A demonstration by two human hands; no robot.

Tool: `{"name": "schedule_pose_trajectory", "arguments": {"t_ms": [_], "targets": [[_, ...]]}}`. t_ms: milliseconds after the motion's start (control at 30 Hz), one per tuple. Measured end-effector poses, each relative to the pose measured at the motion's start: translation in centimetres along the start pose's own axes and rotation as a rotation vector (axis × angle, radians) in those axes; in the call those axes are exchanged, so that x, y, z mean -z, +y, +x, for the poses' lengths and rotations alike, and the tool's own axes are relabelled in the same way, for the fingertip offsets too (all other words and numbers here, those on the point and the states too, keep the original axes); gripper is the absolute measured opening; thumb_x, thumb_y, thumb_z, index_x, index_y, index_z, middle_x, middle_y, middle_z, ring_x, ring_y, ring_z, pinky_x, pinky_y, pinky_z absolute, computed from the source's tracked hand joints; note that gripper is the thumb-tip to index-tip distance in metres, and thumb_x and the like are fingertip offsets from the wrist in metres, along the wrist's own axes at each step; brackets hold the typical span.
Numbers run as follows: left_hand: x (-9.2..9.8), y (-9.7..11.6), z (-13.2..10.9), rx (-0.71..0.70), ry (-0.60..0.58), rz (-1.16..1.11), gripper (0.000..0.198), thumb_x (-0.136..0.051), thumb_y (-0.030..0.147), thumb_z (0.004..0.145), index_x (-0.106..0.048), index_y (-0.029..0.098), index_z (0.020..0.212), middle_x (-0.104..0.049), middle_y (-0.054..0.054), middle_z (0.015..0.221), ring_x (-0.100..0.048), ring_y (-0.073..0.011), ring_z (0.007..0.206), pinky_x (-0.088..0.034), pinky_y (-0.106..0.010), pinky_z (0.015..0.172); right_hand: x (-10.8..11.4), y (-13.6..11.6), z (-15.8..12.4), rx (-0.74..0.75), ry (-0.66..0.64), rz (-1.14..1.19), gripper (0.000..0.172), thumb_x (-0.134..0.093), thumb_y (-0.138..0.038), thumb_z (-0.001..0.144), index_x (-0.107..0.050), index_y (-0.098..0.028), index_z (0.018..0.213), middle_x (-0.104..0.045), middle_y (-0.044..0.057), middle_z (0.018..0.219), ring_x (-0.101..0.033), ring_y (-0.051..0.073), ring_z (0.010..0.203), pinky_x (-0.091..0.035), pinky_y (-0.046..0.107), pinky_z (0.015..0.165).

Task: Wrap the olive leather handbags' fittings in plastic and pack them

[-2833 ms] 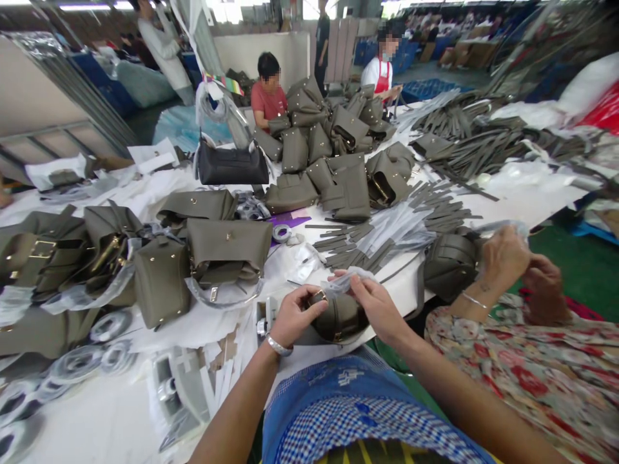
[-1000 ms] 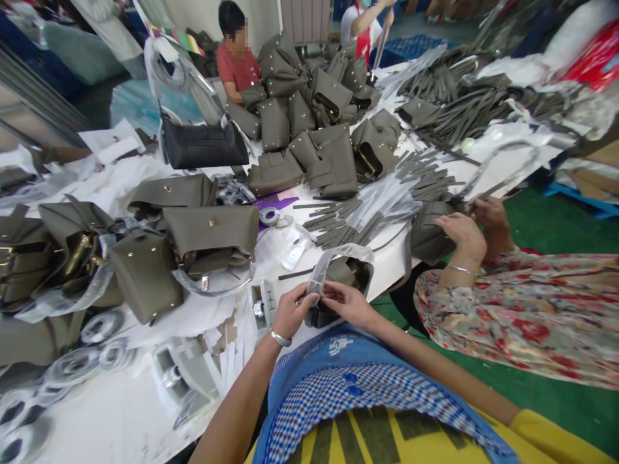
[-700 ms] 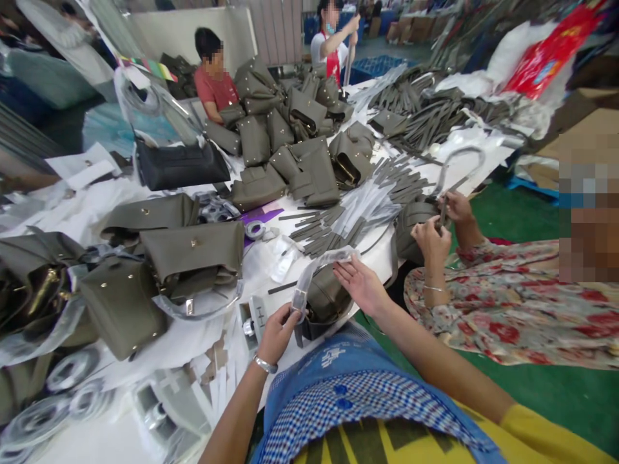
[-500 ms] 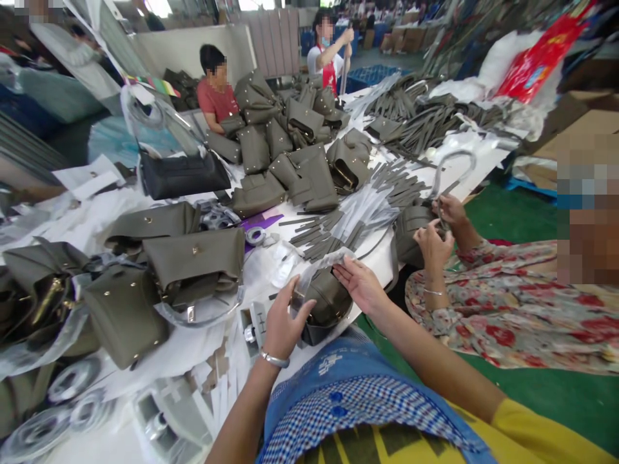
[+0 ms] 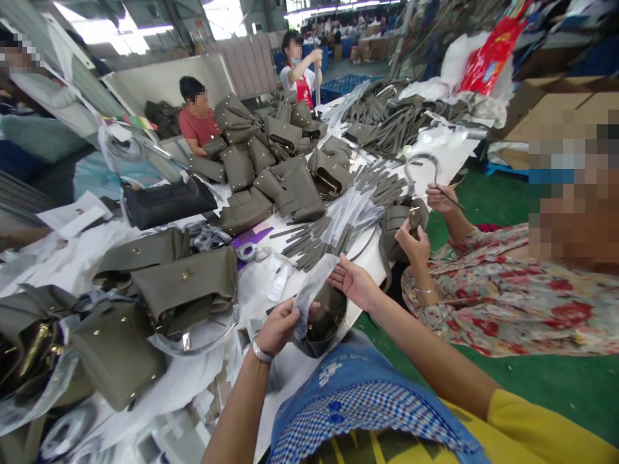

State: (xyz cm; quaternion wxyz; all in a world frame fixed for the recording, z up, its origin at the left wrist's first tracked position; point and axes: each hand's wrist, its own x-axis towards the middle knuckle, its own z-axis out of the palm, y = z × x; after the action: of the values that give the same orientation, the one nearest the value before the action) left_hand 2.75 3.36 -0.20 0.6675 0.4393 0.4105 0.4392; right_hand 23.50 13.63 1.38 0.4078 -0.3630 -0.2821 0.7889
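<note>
My left hand point(image 5: 278, 328) pinches the lower end of a bag strap point(image 5: 312, 290) wrapped in clear, whitish plastic film. The strap slants up to the right, its far end at the fingertips of my right hand point(image 5: 356, 283). That hand is palm up with its fingers stretched out, touching the strap's edge. Just beneath and behind the strap, an olive-grey handbag point(image 5: 326, 316) rests at the table's front edge, partly hidden by the strap and fingers.
Olive handbags point(image 5: 184, 283) lie at the left, and more are heaped point(image 5: 294, 187) mid-table. Loose strap strips point(image 5: 309, 241) and a tape roll point(image 5: 247, 252) lie ahead. Grey tape dispensers point(image 5: 176, 432) stand at lower left. At my right, a co-worker's hands point(image 5: 416, 245) handle another bag.
My left hand has gone from spread fingers to a pinch on the wrapped strap, which now stands clearer of the bag. The view has shifted. The co-worker's hands have moved apart.
</note>
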Motion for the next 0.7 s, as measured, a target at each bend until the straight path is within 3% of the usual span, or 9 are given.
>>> {"name": "schedule_pose_trajectory", "arguments": {"t_ms": [167, 267, 400, 467, 533, 600, 700], "targets": [[0.4, -0.5, 0.5, -0.03, 0.212, -0.356, 0.031, -0.068, 0.046, 0.077, -0.065, 0.017, 0.088, -0.067, -0.003, 0.084, -0.064, -0.0125, 0.075, -0.053, -0.027, 0.076, 1.2, 0.5, 0.3, -0.023, -0.016, -0.117, 0.042, -0.048, -0.055, 0.089, -0.064, -0.015, 0.092, -0.071, 0.013, 0.104, -0.068, 0.02, 0.095, -0.051, 0.037, 0.091], [0.9, 0.7, 1.0, -0.085, 0.338, -0.51, 0.029, -0.075, 0.038, 0.072, -0.066, 0.016, 0.088, -0.067, 0.0, 0.084, -0.063, -0.0086, 0.072, -0.054, -0.022, 0.074, 2.2, 0.8, 0.5, 0.012, 0.049, -0.214, 0.037, -0.051, -0.048, 0.09, -0.065, -0.015, 0.098, -0.07, 0.014, 0.107, -0.067, 0.02, 0.095, -0.052, 0.036, 0.09], [0.8, 2.4, 1.6, -0.137, 0.446, -0.551, 0.026, -0.077, 0.033, 0.071, -0.067, 0.015, 0.088, -0.07, -0.002, 0.091, -0.066, -0.0096, 0.075, -0.056, -0.022, 0.076, 2.4, 1.4, 0.1, 0.023, 0.065, -0.287, 0.031, -0.057, -0.044, 0.087, -0.065, -0.017, 0.1, -0.071, 0.011, 0.104, -0.068, 0.018, 0.09, -0.053, 0.034, 0.086], [0.1, 3.0, 1.9, -0.171, 0.471, -0.539, 0.023, -0.075, 0.032, 0.074, -0.067, 0.015, 0.087, -0.071, -0.002, 0.094, -0.066, -0.0098, 0.077, -0.056, -0.022, 0.077, 1.7, 1.8, -0.4, 0.043, -0.022, -0.424, 0.031, -0.062, -0.043, 0.083, -0.066, -0.018, 0.101, -0.071, 0.009, 0.102, -0.067, 0.018, 0.089, -0.053, 0.035, 0.087], [-0.9, 3.7, 2.2, -0.21, 0.484, -0.518, 0.022, -0.074, 0.032, 0.075, -0.067, 0.015, 0.087, -0.071, -0.003, 0.096, -0.067, -0.0098, 0.077, -0.056, -0.022, 0.078, 0.6, 2.3, -1.0, 0.1, -0.189, -0.581, 0.033, -0.065, -0.042, 0.08, -0.066, -0.019, 0.103, -0.071, 0.007, 0.102, -0.066, 0.019, 0.092, -0.051, 0.036, 0.088], [-2.0, 4.7, 2.5, -0.239, 0.494, -0.485, 0.022, -0.075, 0.031, 0.075, -0.067, 0.016, 0.088, -0.072, -0.005, 0.098, -0.067, -0.0099, 0.078, -0.056, -0.022, 0.078, -0.7, 2.6, -1.7, 0.201, -0.355, -0.731, 0.035, -0.067, -0.04, 0.079, -0.066, -0.02, 0.108, -0.07, 0.006, 0.105, -0.065, 0.02, 0.097, -0.051, 0.035, 0.088], [-3.6, 6.6, 2.6, -0.286, 0.525, -0.419, 0.023, -0.073, 0.033, 0.077, -0.067, 0.017, 0.092, -0.072, -0.005, 0.101, -0.068, -0.0096, 0.08, -0.055, -0.021, 0.078, -2.4, 2.5, -2.5, 0.367, -0.48, -0.912, 0.041, -0.07, -0.037, 0.077, -0.064, -0.022, 0.115, -0.069, 0.005, 0.107, -0.063, 0.021, 0.097, -0.05, 0.032, 0.083]]}}
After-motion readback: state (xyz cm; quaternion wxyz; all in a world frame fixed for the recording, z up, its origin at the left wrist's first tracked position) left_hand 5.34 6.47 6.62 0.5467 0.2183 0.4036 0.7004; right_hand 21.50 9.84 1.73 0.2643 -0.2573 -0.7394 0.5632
